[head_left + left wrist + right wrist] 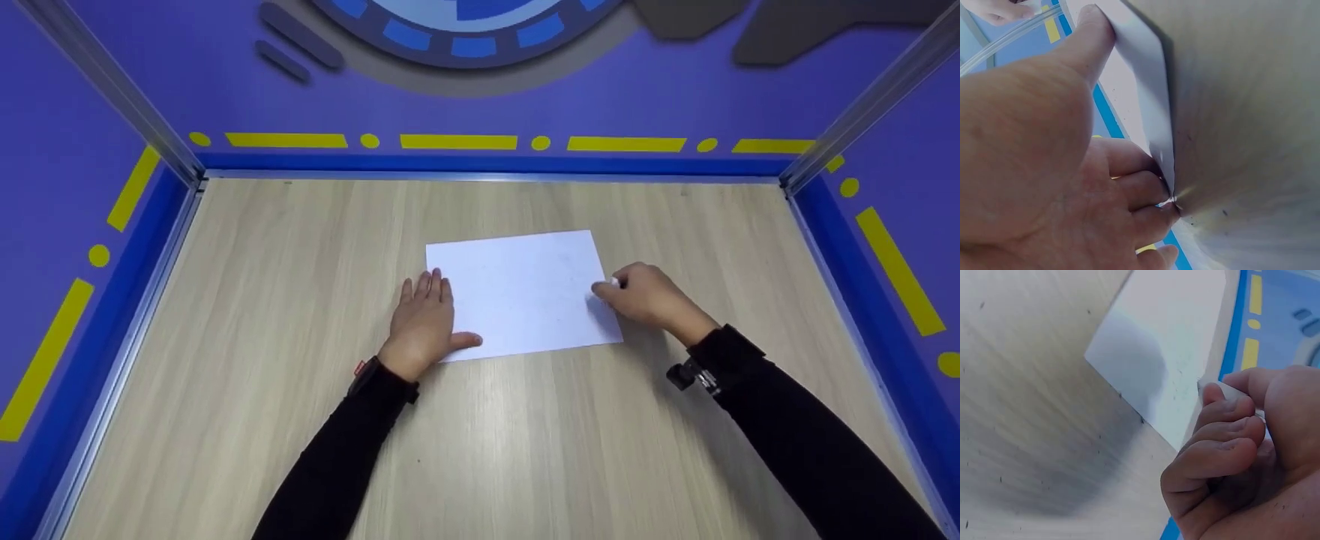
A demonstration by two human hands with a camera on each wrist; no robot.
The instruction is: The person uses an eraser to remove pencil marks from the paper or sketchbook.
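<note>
While the left hand [422,324] presses flat on the white rectangular paper sheet [525,292], right-hand fingers [609,289] pinch a small white eraser [614,283]; hard rubbing could crumple the sheet.

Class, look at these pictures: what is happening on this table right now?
A person works on a white sheet of paper lying flat on a wooden table. The left hand rests flat on the sheet's left edge, holding it down. The right hand pinches a small white object, perhaps an eraser, at the right edge.
</note>
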